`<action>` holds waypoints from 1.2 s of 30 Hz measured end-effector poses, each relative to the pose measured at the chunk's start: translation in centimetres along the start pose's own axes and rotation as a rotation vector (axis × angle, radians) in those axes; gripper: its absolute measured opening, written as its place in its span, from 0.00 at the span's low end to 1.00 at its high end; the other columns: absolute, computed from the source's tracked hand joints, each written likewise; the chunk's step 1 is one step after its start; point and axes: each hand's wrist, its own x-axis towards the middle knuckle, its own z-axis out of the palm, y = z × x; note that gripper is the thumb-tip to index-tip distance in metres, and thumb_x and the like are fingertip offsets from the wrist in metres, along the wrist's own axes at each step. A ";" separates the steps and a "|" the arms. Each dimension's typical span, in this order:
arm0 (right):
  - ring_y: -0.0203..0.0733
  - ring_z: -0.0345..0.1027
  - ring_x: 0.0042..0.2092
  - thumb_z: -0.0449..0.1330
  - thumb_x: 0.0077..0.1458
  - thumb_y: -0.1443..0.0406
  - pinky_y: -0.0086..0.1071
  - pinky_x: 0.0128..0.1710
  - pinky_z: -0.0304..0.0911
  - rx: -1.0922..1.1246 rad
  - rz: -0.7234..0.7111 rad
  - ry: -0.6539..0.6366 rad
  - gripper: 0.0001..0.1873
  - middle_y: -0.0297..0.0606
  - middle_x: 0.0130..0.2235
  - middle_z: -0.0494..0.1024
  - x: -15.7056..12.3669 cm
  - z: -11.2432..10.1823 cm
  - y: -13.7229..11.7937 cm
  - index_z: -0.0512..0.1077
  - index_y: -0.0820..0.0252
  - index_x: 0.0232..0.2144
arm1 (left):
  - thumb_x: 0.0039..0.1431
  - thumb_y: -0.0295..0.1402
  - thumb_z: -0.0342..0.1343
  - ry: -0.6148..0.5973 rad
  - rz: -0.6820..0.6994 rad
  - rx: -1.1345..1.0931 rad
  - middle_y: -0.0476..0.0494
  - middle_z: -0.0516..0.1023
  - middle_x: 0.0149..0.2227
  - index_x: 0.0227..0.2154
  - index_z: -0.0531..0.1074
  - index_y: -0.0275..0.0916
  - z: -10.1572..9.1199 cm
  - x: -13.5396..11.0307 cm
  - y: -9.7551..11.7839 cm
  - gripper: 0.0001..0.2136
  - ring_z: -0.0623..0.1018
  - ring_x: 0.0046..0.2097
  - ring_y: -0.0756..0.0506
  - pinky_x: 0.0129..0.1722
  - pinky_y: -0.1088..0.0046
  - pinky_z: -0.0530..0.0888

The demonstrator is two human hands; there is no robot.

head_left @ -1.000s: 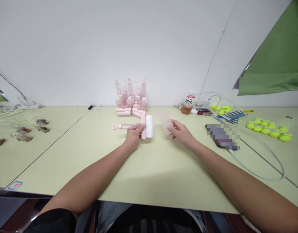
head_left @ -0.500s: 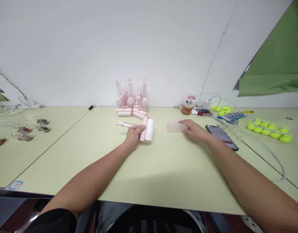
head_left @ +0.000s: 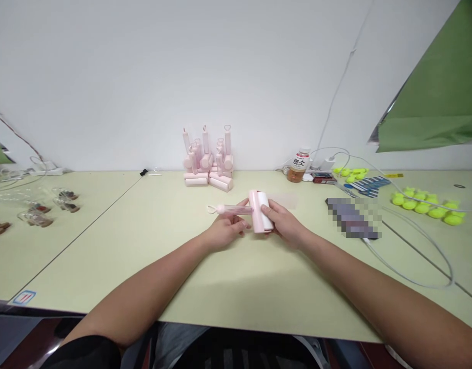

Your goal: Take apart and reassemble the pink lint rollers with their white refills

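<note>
1. Far left: clear-wrapped pieces with brown bases lie on the counter.
2. Black clip: near the wall, at the counter's seam.
3. Pink rollers: grouped by the wall, several with handles upright.
4. Left grip: loosely curled below and behind the handle of the roller; whether its fingers close on the handle cannot be told.
5. Roller: between the two hands above the counter, looped handle end pointing left, white roll facing right.
6. Right grip: closed on the roller's head, thumb on the white roll.
7. Pale sheet: faint, just beyond the right grip.
8. Bottle: upright near the wall.
9. Phone: flat, screen blurred, cable attached.
10. Far right: yellow-green pieces in rows.
</note>
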 end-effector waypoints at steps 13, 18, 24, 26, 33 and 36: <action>0.39 0.68 0.33 0.63 0.52 0.48 0.28 0.30 0.61 -0.053 -0.093 -0.078 0.26 0.34 0.37 0.79 0.0 0.5 1.0 0.72 0.54 0.49 | 0.49 0.43 0.65 0.121 -0.012 0.031 0.43 0.74 0.41 0.44 0.72 0.38 -2.9 1.6 0.8 0.21 0.76 0.37 0.49 0.32 0.73 0.73; 0.38 0.67 0.32 0.62 0.52 0.47 0.29 0.31 0.58 -0.112 -0.073 -0.263 0.30 0.38 0.38 0.78 -0.4 0.7 1.2 0.72 0.59 0.51 | 0.46 0.37 0.67 -0.001 -0.034 0.029 0.55 0.66 0.23 0.35 0.68 0.37 -2.6 1.4 1.3 0.17 0.66 0.24 0.55 0.25 0.78 0.64; 0.44 0.70 0.43 0.65 0.52 0.52 0.32 0.38 0.63 -0.157 -0.114 -0.356 0.31 0.41 0.49 0.77 -0.3 0.1 1.3 0.68 0.58 0.55 | 0.44 0.33 0.66 -0.108 -0.127 0.063 0.56 0.65 0.23 0.30 0.67 0.37 -3.4 1.4 1.4 0.14 0.66 0.24 0.54 0.24 0.78 0.61; 0.48 0.70 0.47 0.67 0.50 0.54 0.35 0.43 0.64 -0.189 -0.141 -0.370 0.31 0.42 0.51 0.76 -0.3 0.0 1.3 0.69 0.58 0.55 | 0.44 0.32 0.65 -0.117 -0.148 0.089 0.56 0.65 0.23 0.29 0.66 0.37 -3.7 1.4 1.3 0.13 0.65 0.24 0.55 0.23 0.78 0.60; 0.52 0.69 0.51 0.64 0.53 0.54 0.42 0.51 0.63 -0.307 -0.243 -0.310 0.29 0.43 0.52 0.76 -0.2 0.4 1.1 0.71 0.60 0.54 | 0.41 0.34 0.64 -0.118 -0.134 0.111 0.57 0.62 0.21 0.26 0.62 0.38 -4.0 2.1 0.8 0.15 0.63 0.22 0.55 0.22 0.79 0.57; 0.52 0.69 0.51 0.63 0.54 0.54 0.41 0.50 0.63 -0.314 -0.270 -0.297 0.28 0.43 0.52 0.76 0.0 0.5 1.2 0.71 0.60 0.55 | 0.41 0.35 0.65 -0.125 -0.130 0.102 0.57 0.62 0.20 0.26 0.61 0.38 -4.1 2.3 0.8 0.16 0.63 0.21 0.55 0.21 0.79 0.56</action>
